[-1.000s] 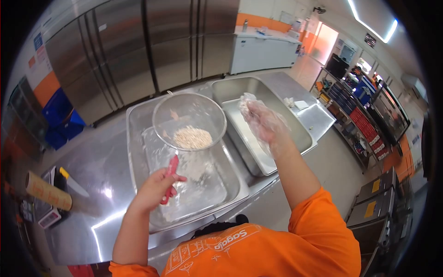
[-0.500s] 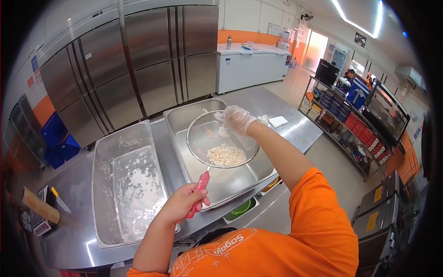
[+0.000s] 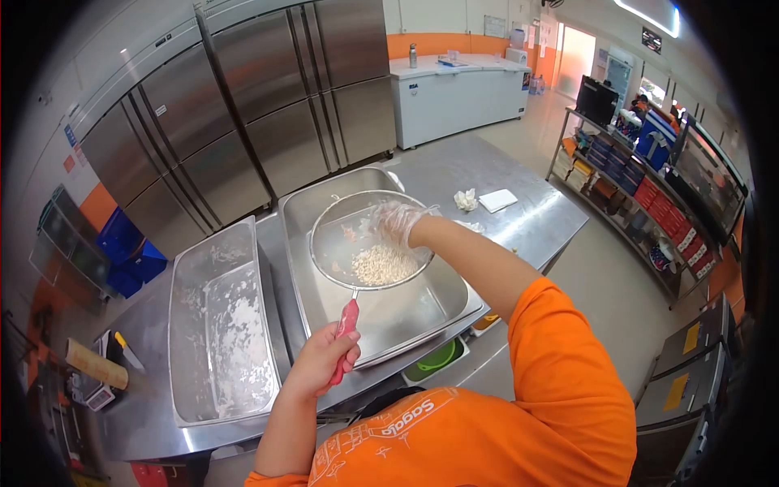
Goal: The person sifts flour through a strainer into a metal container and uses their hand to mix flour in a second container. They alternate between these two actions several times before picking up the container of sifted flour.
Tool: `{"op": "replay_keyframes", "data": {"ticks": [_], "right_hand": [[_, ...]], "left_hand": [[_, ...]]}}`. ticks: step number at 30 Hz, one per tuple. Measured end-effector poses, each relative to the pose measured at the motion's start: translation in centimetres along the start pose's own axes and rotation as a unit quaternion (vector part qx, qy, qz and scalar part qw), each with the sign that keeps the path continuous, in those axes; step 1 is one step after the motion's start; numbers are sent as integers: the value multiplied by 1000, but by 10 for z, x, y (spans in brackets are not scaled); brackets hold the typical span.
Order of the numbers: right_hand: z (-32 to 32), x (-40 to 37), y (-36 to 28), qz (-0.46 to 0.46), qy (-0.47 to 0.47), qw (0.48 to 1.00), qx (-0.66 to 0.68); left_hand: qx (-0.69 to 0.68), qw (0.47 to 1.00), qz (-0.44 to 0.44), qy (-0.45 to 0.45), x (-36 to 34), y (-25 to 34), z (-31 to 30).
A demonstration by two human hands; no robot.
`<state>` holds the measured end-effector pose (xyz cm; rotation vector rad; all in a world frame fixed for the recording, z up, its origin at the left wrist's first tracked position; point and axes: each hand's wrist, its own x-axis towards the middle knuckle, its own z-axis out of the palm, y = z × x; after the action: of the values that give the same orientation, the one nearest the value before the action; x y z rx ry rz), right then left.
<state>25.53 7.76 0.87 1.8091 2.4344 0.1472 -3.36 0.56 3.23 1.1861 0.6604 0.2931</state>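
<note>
My left hand [image 3: 331, 355] is wrapped round the red handle [image 3: 348, 317] of a round wire sieve [image 3: 331, 270]. The sieve lies over a deep steel tray [image 3: 302, 191], and pale small pieces [image 3: 384, 265] are heaped in its mesh. My right hand [image 3: 398, 225], in a clear plastic glove, is inside the sieve just above the pieces; its fingertips are blurred, and what they hold, if anything, cannot be made out. Left of these stands a second steel tray [image 3: 188, 357] with white powder [image 3: 240, 341] on its bottom.
On the steel table [image 3: 531, 235] lie a white folded cloth [image 3: 497, 200] and a crumpled white piece [image 3: 465, 200]. A roll [image 3: 96, 364] and a yellow-handled knife [image 3: 127, 350] are at the left. A green container [image 3: 436, 359] sits below the table edge.
My right hand has moved from the sieve's upper right rim down and inward, closer to the pieces. The sieve has shifted slightly left, and the head view has turned a little.
</note>
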Motion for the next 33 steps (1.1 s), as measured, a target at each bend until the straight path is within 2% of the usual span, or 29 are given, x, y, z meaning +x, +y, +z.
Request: {"op": "replay_keyframes", "data": {"ticks": [1,2,4,7,8,9,11,12,14,18,21,23,24,26,27,29,30,32,33], "right_hand": [[0,6,1,-42,-9,997,-63],[1,13,6,-47,-8,997,-54],[14,22,7,40,-6,999,34],[-32,10,-18,17,26,998,62],[-4,32,-13,66,37,983,166],[-2,34,-11,64,34,982,173],[1,37,-6,12,105,994,-42],[-1,37,-10,11,106,994,-39],[-14,34,-22,72,84,991,80],[-1,59,2,70,126,982,119],[-12,57,10,51,133,985,99],[-11,48,10,72,47,983,163],[-13,41,9,72,46,983,161],[-22,34,0,24,-29,999,-23],[-22,33,-5,20,-30,999,-24],[-21,32,-12,92,52,989,105],[-16,39,-6,92,51,988,110],[-6,64,10,34,79,996,-37],[-29,56,2,30,108,994,11]], "left_hand": [[-19,1000,8,-1,2,0,-3],[-29,999,7,10,2,2,-2],[-36,999,3,12,4,1,-3],[-41,999,6,21,3,3,-6],[-50,998,4,34,1,2,-5],[-58,997,2,47,-2,1,-5],[-43,997,6,62,-1,-3,-7],[-53,996,10,67,0,-4,-8],[-50,995,18,86,0,-3,-5],[-53,994,34,87,9,-11,-12],[-68,993,1,91,9,-15,-5],[-49,998,1,49,10,-18,-2],[-38,999,4,32,10,-17,-3],[-27,999,11,39,9,-12,-6],[-16,999,15,48,10,-11,-5],[-24,998,18,51,12,-8,-4],[-29,998,18,48,13,-7,-2],[-26,997,26,71,12,-1,-5],[-26,994,41,94,12,4,-9]]}}
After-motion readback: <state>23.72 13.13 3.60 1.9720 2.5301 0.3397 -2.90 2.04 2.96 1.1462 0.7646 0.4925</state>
